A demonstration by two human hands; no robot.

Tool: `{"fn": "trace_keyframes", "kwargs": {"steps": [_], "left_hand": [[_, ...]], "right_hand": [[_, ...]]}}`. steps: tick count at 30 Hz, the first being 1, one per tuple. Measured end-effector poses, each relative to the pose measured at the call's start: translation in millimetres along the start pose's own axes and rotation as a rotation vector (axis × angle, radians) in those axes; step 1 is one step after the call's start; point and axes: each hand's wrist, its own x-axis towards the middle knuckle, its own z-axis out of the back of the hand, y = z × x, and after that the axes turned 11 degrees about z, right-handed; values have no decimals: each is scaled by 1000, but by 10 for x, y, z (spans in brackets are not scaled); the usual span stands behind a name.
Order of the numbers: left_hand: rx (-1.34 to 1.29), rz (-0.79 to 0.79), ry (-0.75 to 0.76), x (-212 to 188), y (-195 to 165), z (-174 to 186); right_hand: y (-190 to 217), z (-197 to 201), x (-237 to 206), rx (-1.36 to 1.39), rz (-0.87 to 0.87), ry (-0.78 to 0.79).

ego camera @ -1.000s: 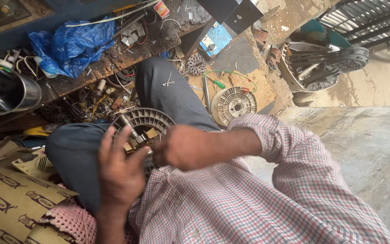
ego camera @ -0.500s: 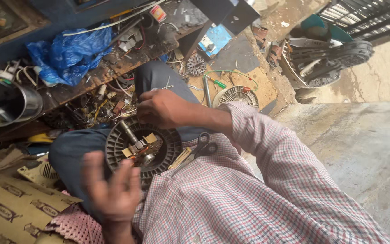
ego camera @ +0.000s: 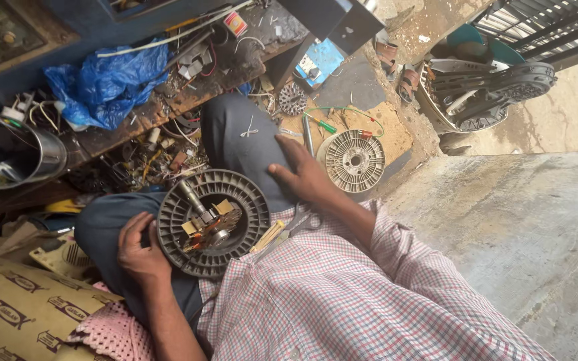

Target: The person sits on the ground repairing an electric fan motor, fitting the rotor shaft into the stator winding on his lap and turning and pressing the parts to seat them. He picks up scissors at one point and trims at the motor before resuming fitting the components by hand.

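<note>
- Head view, looking down at a seated person's lap; checked shirt fills the near right, its lower edge cut off by the frame.
- Left hand (ego camera: 140,249) curls its fingers over the near-left rim of the dark round fan motor housing (ego camera: 213,223), gripping it. Thumb side partly hidden behind the rim.
- Housing rests on the lap, tilted toward the camera; copper windings and a shaft show at its centre, with tan paper scraps tucked in. Fine detail there hard to make out.
- Right hand (ego camera: 306,175) lies flat and open on the grey trouser knee, fingers spread, holding nothing. It sits just right of the housing, not touching it.
- Scissors (ego camera: 287,231) lie on the shirt between housing and right forearm; blades partly under cloth.
- Pale ribbed disc (ego camera: 354,160) sits on the ground, far right of the hand, apart from it.
- Green-handled screwdriver (ego camera: 320,124) lies just beyond the disc.
- Blue plastic bag (ego camera: 112,83) on the cluttered far-left bench; small parts around it are too jumbled to identify.
- Steel pot (ego camera: 15,157) at the left edge, cut off.
</note>
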Motion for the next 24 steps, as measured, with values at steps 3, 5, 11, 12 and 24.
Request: {"fn": "trace_keyframes", "kwargs": {"steps": [3, 5, 11, 12, 24], "left_hand": [[-426, 317, 62, 164, -61, 1], [-615, 473, 239, 353, -211, 6], [200, 225, 790, 847, -933, -302], [245, 169, 771, 871, -1032, -342], [358, -14, 688, 702, -1219, -352]], "right_hand": [[36, -10, -60, 44, 57, -41], [85, 11, -83, 46, 76, -51], [240, 115, -157, 6, 63, -25], [264, 130, -175, -6, 63, -35], [238, 109, -338, 36, 76, -130]]}}
